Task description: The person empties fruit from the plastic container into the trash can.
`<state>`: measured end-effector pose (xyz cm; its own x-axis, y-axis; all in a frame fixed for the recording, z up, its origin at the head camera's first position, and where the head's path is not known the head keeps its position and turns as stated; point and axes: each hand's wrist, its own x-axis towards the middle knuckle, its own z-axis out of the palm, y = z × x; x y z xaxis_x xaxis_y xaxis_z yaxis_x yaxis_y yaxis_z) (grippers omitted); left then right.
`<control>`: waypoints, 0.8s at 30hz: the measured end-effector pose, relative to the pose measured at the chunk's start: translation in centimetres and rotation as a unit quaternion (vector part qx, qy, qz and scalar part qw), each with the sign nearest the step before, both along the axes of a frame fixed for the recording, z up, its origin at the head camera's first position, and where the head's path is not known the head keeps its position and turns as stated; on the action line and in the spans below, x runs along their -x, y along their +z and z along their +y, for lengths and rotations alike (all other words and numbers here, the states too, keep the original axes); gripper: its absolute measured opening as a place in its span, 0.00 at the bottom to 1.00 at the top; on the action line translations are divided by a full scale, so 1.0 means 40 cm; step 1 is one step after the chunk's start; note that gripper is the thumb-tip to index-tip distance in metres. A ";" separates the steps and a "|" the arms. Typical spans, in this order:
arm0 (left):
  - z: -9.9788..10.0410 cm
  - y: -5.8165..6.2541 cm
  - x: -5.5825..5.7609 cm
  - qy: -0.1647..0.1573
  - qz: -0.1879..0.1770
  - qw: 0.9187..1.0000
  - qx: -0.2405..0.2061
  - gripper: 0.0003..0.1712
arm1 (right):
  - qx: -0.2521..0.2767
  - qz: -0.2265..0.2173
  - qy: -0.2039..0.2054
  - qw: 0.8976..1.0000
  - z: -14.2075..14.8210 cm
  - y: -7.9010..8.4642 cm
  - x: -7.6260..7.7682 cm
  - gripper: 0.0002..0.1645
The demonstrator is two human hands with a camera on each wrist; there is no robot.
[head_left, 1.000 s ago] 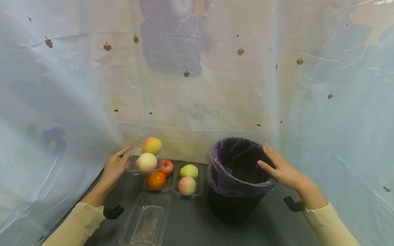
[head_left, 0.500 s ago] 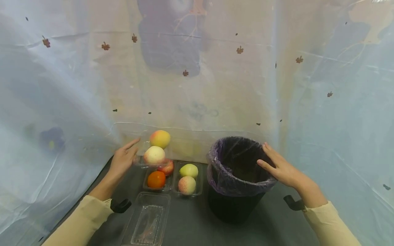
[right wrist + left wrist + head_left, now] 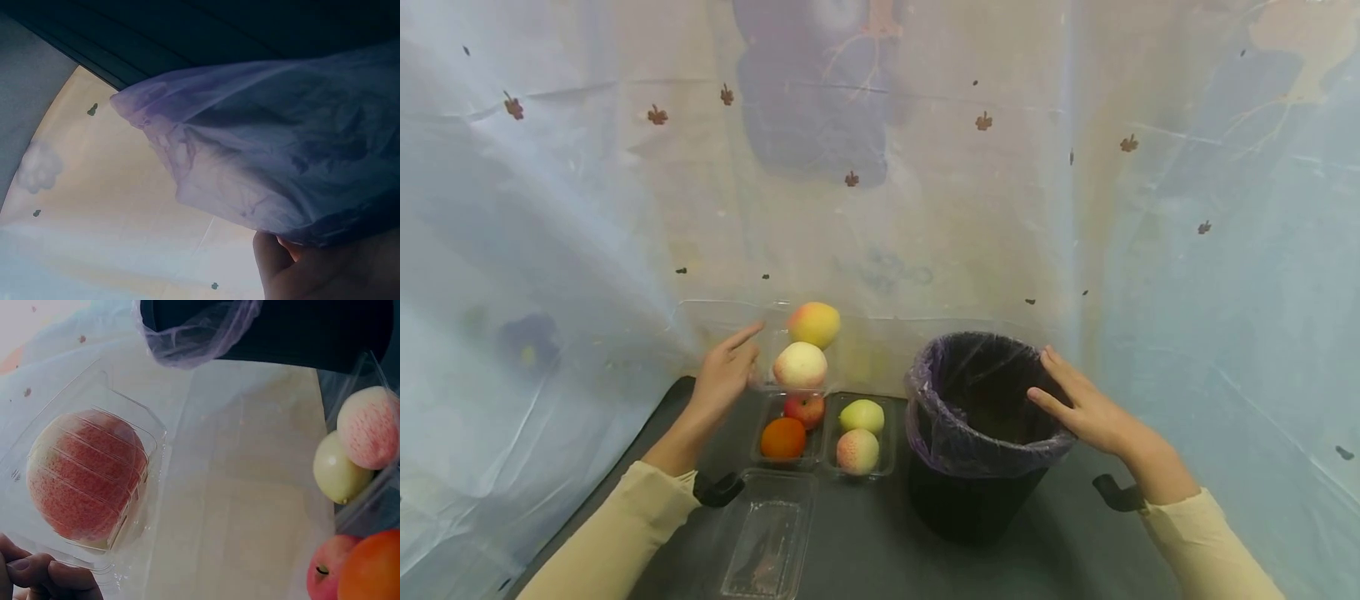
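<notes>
My left hand (image 3: 724, 379) grips the edge of a clear plastic container (image 3: 765, 365), raised behind the fruit on the table. A pale peach (image 3: 801, 365) and a yellow mango-like fruit (image 3: 815, 325) ride in it. Through its ribbed bottom, the left wrist view shows the peach's red side, with curled fingertips (image 3: 69, 575) at the container's edge. On the right side of a black trash bin (image 3: 970, 504), my right hand (image 3: 1093, 417) rests at the rim with fingers extended. A thin purple bag (image 3: 1000, 458) lines the bin and folds over its rim.
Below the raised container, one clear tray (image 3: 814, 454) holds a red apple (image 3: 805, 410) and an orange persimmon-like fruit (image 3: 783, 438). Beside it, another tray (image 3: 889, 442) carries a yellow-green fruit (image 3: 861, 415) and a peach (image 3: 857, 452). A bare tray (image 3: 767, 542) lies in front. A plastic curtain (image 3: 880, 242) hangs behind.
My left hand has carried the container with its two fruits rightward and upward, away from the table's left side. The right hand has stayed at the bin's rim.
</notes>
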<state>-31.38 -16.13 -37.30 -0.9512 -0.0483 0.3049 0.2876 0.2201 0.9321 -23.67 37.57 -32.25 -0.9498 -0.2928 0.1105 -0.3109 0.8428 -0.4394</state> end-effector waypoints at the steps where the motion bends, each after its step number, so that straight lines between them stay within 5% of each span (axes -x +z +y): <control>1: 0.005 0.005 -0.001 -0.002 0.000 1.000 -0.001 0.29 | 0.000 -0.001 0.000 1.000 0.000 0.002 0.000 0.53; 24: 0.118 0.084 0.017 -0.033 0.037 0.997 -0.056 0.28 | 0.002 0.009 0.005 1.000 0.001 -0.001 -0.001 0.52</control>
